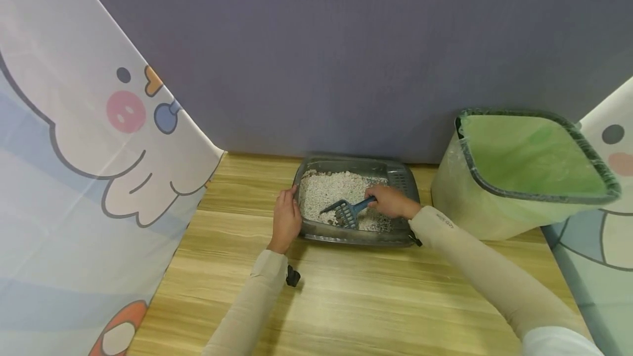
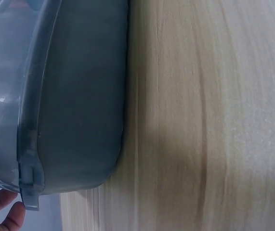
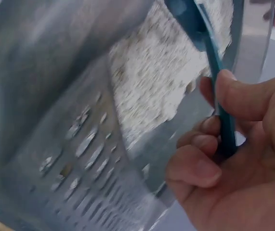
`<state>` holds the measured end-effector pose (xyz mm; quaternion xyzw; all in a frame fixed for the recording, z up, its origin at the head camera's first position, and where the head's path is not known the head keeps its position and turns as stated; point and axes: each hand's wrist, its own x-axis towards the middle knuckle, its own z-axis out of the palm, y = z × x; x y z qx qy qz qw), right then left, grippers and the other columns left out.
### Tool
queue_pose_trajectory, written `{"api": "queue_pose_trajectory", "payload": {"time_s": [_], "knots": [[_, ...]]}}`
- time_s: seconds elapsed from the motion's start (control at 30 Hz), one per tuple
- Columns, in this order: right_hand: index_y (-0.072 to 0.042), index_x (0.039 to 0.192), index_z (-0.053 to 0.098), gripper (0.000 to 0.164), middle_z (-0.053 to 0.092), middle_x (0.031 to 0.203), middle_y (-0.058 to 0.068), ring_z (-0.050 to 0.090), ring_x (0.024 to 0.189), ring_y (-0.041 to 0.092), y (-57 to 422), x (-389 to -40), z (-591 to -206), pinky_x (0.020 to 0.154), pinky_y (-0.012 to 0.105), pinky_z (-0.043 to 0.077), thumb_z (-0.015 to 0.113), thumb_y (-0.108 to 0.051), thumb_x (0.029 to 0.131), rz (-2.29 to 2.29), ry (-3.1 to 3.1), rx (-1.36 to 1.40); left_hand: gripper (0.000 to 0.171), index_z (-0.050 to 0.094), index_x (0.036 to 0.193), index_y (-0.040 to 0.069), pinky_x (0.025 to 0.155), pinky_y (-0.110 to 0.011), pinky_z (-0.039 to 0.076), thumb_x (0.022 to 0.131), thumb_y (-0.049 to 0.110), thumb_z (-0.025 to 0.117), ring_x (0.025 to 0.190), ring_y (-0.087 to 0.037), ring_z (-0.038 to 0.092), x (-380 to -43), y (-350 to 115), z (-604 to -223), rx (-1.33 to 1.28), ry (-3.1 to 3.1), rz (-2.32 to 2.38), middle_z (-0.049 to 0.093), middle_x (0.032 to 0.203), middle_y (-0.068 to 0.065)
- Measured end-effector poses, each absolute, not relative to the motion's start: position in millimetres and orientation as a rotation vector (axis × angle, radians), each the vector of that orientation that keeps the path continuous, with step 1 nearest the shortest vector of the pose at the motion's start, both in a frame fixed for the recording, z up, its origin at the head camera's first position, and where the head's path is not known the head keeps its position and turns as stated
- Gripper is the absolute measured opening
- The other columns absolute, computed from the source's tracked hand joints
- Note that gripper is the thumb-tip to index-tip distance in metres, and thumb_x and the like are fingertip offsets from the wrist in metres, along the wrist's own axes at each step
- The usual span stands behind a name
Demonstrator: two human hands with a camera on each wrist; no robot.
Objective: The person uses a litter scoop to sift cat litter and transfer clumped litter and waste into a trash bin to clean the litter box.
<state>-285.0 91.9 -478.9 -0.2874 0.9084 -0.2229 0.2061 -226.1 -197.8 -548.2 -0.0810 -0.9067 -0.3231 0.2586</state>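
A grey litter box (image 1: 353,239) stands on the wood-grain surface, with pale granular litter (image 1: 321,194) in it. My right hand (image 1: 389,202) grips the handle of a blue slotted litter scoop (image 1: 348,215). The scoop's head is down at the litter, near the box's front wall, with a few darker clumps around it. In the right wrist view, the fingers and thumb of my right hand (image 3: 238,144) wrap the scoop handle (image 3: 226,127). My left hand (image 1: 287,220) holds the litter box's left rim; the left wrist view catches only its fingertips (image 2: 14,216) beside the rim.
To the right of the box stands a tall bin (image 1: 465,202) lined with a greenish translucent bag. A grey-purple wall (image 1: 316,70) rises right behind the box. Printed cartoon panels (image 1: 74,125) flank both sides. The wood-grain surface (image 1: 346,295) extends in front.
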Motion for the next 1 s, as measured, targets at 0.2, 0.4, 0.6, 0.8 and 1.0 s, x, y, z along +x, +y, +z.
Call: {"api": "queue_pose_trajectory", "payload": {"time_s": [0.2, 0.4, 0.6, 0.8, 1.0], "knots": [[-0.008, 0.112, 0.062, 0.019, 0.057, 0.082, 0.005, 0.043, 0.061, 0.015, 75.4, -269.2, -482.1, 0.059, 0.034, 0.037, 0.050, -0.015, 0.099, -0.550, 2.474, -0.744, 0.038, 0.048, 0.131, -0.007, 0.084, -0.045, 0.039, 0.095, -0.001, 0.040, 0.097, -0.032, 0.049, -226.2, -195.5, -548.3, -0.218, -2.443, -0.878, 0.052, 0.108, -0.019], [-0.007, 0.118, 0.056, 0.023, 0.054, 0.081, 0.004, 0.042, 0.059, 0.015, 61.1, -263.7, -499.6, 0.060, 0.035, 0.036, 0.044, -0.018, 0.101, -0.635, 2.299, -0.711, 0.037, 0.048, 0.131, -0.008, 0.083, -0.044, 0.040, 0.096, 0.000, 0.039, 0.095, -0.032, 0.049, -226.8, -195.2, -548.6, -0.220, -2.449, -0.868, 0.052, 0.107, -0.019], [-0.010, 0.116, 0.051, 0.022, 0.048, 0.078, 0.003, 0.039, 0.061, 0.015, 60.7, -264.3, -520.2, 0.062, 0.035, 0.034, 0.039, -0.023, 0.103, -0.701, 2.240, -0.767, 0.037, 0.048, 0.130, -0.009, 0.081, -0.044, 0.039, 0.095, -0.001, 0.039, 0.092, -0.032, 0.048, -226.5, -196.8, -549.2, -0.209, -2.444, -0.866, 0.052, 0.105, -0.019], [-0.005, 0.105, 0.049, 0.019, 0.047, 0.075, 0.006, 0.035, 0.055, 0.016, 59.9, -266.0, -526.4, 0.057, 0.033, 0.033, 0.038, -0.020, 0.103, -0.800, 2.285, -0.808, 0.038, 0.049, 0.130, -0.008, 0.082, -0.044, 0.040, 0.094, 0.000, 0.039, 0.092, -0.032, 0.049, -225.8, -195.6, -547.5, -0.211, -2.447, -0.877, 0.053, 0.106, -0.019], [-0.007, 0.113, 0.049, 0.020, 0.047, 0.078, 0.007, 0.038, 0.058, 0.015, 66.1, -268.9, -525.4, 0.060, 0.034, 0.035, 0.039, -0.021, 0.103, -0.869, 2.369, -0.789, 0.037, 0.048, 0.131, -0.008, 0.084, -0.045, 0.040, 0.095, -0.001, 0.040, 0.096, -0.033, 0.049, -224.8, -196.1, -548.1, -0.211, -2.444, -0.877, 0.052, 0.108, -0.019]]}}
